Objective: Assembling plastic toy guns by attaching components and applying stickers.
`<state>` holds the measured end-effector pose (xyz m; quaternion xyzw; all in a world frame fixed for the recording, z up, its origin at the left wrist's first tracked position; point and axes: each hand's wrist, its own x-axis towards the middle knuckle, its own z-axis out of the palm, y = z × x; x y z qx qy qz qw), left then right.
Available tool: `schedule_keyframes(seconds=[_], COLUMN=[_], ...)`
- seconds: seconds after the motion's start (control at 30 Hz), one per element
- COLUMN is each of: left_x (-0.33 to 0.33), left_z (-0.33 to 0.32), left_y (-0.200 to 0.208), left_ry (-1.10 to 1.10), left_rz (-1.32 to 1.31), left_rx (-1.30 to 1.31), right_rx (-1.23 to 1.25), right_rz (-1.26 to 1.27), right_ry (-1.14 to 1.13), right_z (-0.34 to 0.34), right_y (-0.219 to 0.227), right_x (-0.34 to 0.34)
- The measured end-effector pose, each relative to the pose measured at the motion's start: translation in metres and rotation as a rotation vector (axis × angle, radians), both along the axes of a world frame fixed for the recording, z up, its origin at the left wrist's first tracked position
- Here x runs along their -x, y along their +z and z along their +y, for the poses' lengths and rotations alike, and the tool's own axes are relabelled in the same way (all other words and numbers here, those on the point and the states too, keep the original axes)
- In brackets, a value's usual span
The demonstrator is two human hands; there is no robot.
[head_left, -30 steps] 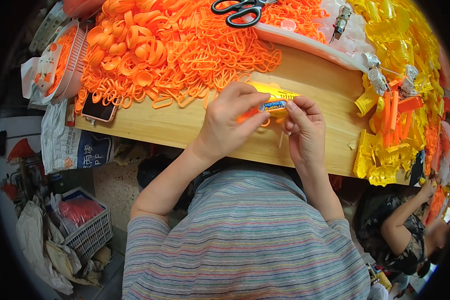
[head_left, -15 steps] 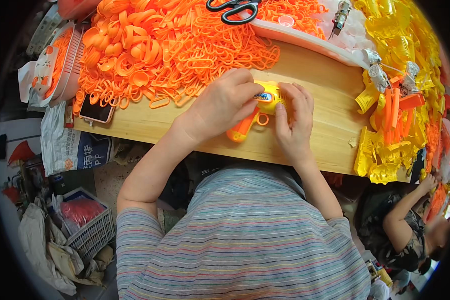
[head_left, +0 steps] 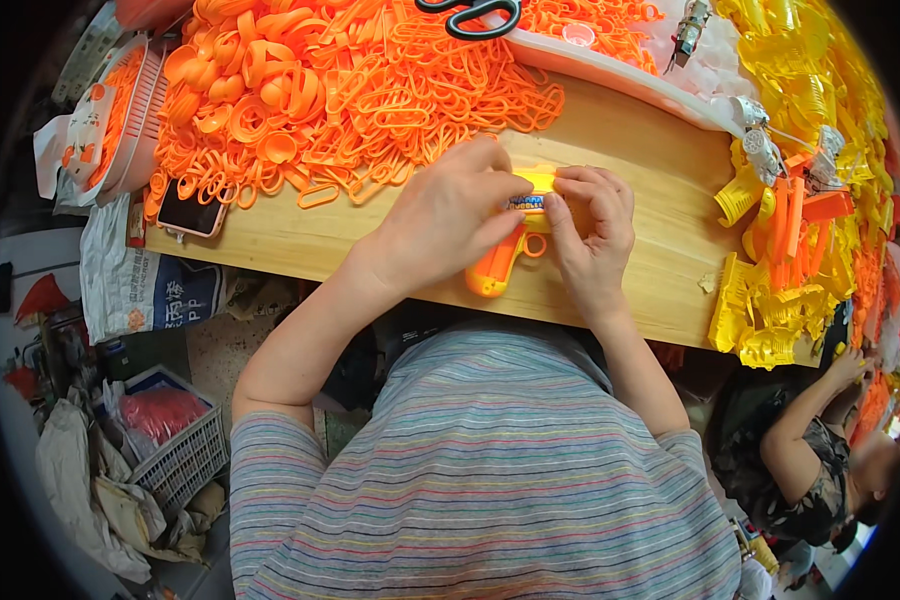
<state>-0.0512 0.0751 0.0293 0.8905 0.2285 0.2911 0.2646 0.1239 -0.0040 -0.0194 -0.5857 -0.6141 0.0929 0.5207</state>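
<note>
A yellow toy gun (head_left: pixel 495 268) with an orange panel on its grip and an orange trigger ring (head_left: pixel 535 245) is held over the near part of the table. Its grip points towards me. My left hand (head_left: pixel 448 208) is closed around the rear end of its body, thumb and fingers pinching beside a small blue oval label (head_left: pixel 526 203). From the other side, my right hand (head_left: pixel 595 222) grips the front of the body, its thumb at the label's right end and its fingers bent over the top. Much of the body is hidden under both hands.
Orange plastic rings, cups and loops (head_left: pixel 370 90) are heaped at the back left, near black-handled scissors (head_left: pixel 482 18) and a phone (head_left: pixel 192 212). A white tray (head_left: pixel 630 85) stands behind. Yellow shells (head_left: pixel 770 325) and wired motors (head_left: pixel 760 150) lie right. A co-worker's arm (head_left: pixel 805 415) shows beyond.
The toy gun has turned slightly and shifted a little right. My right fingers have drawn in over its body, and the right thumb now presses at the label's end.
</note>
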Motion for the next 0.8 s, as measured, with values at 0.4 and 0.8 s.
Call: schedule_keyframes(seconds=[0.4,0.8], left_x=[0.006,0.013], left_z=[0.007,-0.018], left_y=[-0.011,-0.03], left_ry=[0.18,0.033], left_rz=[-0.087,-0.402], left_rx=[1.235,1.42], right_rx=[-0.011,0.006], right_rz=[-0.026,0.836], right_ry=[0.009,0.093], right_z=[0.002,-0.023], right_y=[0.001,-0.001], right_x=[0.001,-0.012])
